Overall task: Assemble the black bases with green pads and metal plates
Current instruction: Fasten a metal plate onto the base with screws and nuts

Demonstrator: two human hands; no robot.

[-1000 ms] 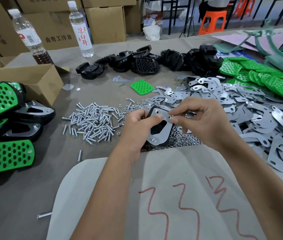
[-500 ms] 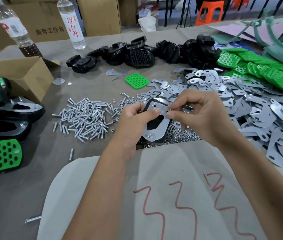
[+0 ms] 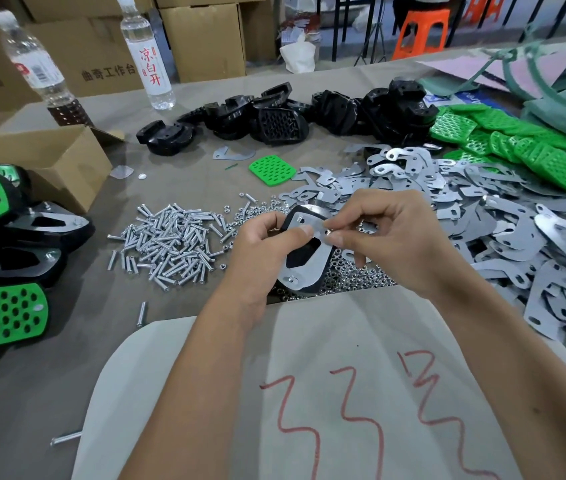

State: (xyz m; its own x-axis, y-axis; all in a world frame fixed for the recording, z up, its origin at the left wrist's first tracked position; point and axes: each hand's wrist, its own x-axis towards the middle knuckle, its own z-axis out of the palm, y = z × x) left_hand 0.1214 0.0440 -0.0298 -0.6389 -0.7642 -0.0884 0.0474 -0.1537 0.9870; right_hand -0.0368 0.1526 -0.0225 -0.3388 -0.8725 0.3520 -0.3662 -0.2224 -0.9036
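My left hand (image 3: 264, 251) grips a black base (image 3: 304, 261) with a metal plate (image 3: 312, 268) lying on its upturned face, thumb pressed on the plate. My right hand (image 3: 389, 237) pinches something small at the plate's upper right corner; what it is stays hidden by the fingertips. A screw end shows at the plate's lower corner. Loose screws (image 3: 174, 240) lie left of my hands, small nuts (image 3: 354, 271) under them. Metal plates (image 3: 482, 216) spread to the right, green pads (image 3: 517, 147) at far right, black bases (image 3: 274, 116) at the back.
Finished green-and-black assemblies (image 3: 0, 254) are stacked at the left edge beside a cardboard box (image 3: 49, 161). Two water bottles (image 3: 146, 53) stand at the back left. A single green pad (image 3: 272, 169) lies mid-table. Pale sheet with red marks (image 3: 309, 393) lies nearest me.
Both hands keep hold of the same base and plate; the fingers have shifted only slightly at the plate's top corner. The view itself has moved a little.
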